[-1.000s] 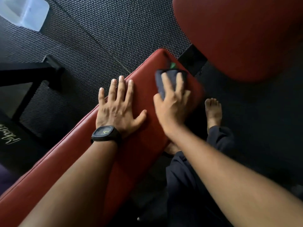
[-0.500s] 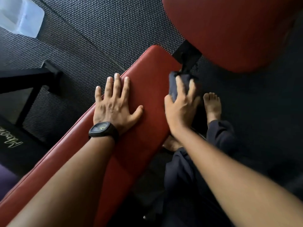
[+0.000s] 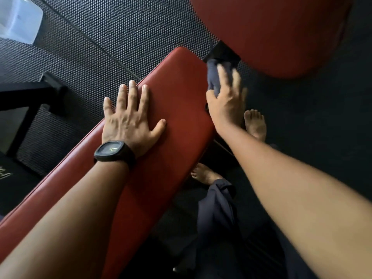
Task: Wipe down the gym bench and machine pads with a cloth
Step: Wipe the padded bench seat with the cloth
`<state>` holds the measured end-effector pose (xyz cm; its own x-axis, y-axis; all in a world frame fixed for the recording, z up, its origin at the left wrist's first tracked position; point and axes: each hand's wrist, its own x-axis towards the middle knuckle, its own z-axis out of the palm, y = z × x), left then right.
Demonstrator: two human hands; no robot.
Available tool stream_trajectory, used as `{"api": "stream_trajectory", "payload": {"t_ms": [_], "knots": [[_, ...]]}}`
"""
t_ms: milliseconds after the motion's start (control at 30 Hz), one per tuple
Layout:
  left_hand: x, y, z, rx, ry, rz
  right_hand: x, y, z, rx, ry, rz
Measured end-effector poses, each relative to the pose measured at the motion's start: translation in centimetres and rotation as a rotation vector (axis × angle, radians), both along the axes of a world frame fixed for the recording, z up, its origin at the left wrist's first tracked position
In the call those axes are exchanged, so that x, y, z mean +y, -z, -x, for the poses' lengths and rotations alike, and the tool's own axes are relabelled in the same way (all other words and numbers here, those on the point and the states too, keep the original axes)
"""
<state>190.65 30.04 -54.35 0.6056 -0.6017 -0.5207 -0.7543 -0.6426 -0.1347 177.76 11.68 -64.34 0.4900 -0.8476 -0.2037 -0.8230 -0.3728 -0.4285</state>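
Note:
A long red bench pad (image 3: 177, 109) runs from the lower left toward the upper middle. My left hand (image 3: 128, 121), with a black watch at the wrist, lies flat on the pad with fingers spread. At the pad's far right edge my right hand (image 3: 227, 99) holds a dark grey cloth (image 3: 213, 77), bunched between thumb and fingers and pressed against the pad's side; the hand is blurred. A second red pad (image 3: 271, 31) fills the upper right, just beyond the cloth.
Black textured rubber flooring (image 3: 124, 27) surrounds the bench. A black metal frame (image 3: 30, 97) stands at the left and a translucent white container (image 3: 18, 19) at the top left. My bare feet (image 3: 254, 123) and dark trousers are under the right arm.
My right hand has slid the cloth from the top of the pad's end over to its right edge, and the cloth is now bunched. The left hand stays flat on the pad.

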Motion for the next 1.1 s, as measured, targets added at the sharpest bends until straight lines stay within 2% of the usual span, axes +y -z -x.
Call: {"api": "stream_trajectory", "payload": {"t_ms": [67,100,133,233,333,433,500,633,700,767,833,900,1000,1100], "knots": [[-0.1,0.0,0.0,0.001,-0.007,-0.008,1.7,-1.2,-0.1,0.099,0.309,-0.127],[-0.1,0.0,0.0,0.001,-0.012,-0.011,2.8,-2.0,-0.2,0.121,0.382,-0.173],[0.0,0.0,-0.1,0.003,-0.019,-0.006,4.1,-2.9,-0.1,0.106,0.364,-0.167],[0.0,0.0,0.0,-0.003,-0.018,0.016,6.5,-4.4,0.2,-0.061,0.037,-0.084],[-0.1,0.1,0.1,0.000,-0.017,0.023,4.3,-2.5,-2.1,-0.193,-0.225,-0.048],[0.0,0.2,0.0,-0.005,-0.014,0.023,1.1,-1.0,-4.8,-0.165,-0.331,-0.032],[0.0,0.2,0.0,-0.009,-0.021,0.025,-0.2,-0.3,-5.6,-0.093,-0.321,-0.022],[-0.2,-0.1,0.1,0.002,-0.023,0.013,-1.1,0.2,-4.8,0.127,0.026,-0.124],[-0.3,-0.1,0.0,0.006,-0.024,0.007,0.0,-0.5,-4.0,0.155,0.084,-0.091],[-0.3,-0.1,0.1,0.010,-0.025,0.005,2.0,-1.6,-4.0,0.038,-0.015,-0.042],[-0.2,0.0,0.0,0.016,-0.033,0.011,3.3,-2.2,-5.6,-0.133,-0.190,-0.057],[-0.3,0.1,0.0,0.016,-0.029,0.015,2.8,-2.1,-8.1,-0.225,-0.373,-0.056],[-0.2,0.3,0.0,0.016,-0.027,0.010,-0.2,-1.0,-11.1,-0.095,-0.494,0.001],[-0.2,0.2,-0.1,0.013,-0.022,0.011,-3.0,1.3,-10.7,0.042,-0.299,-0.040]]}}
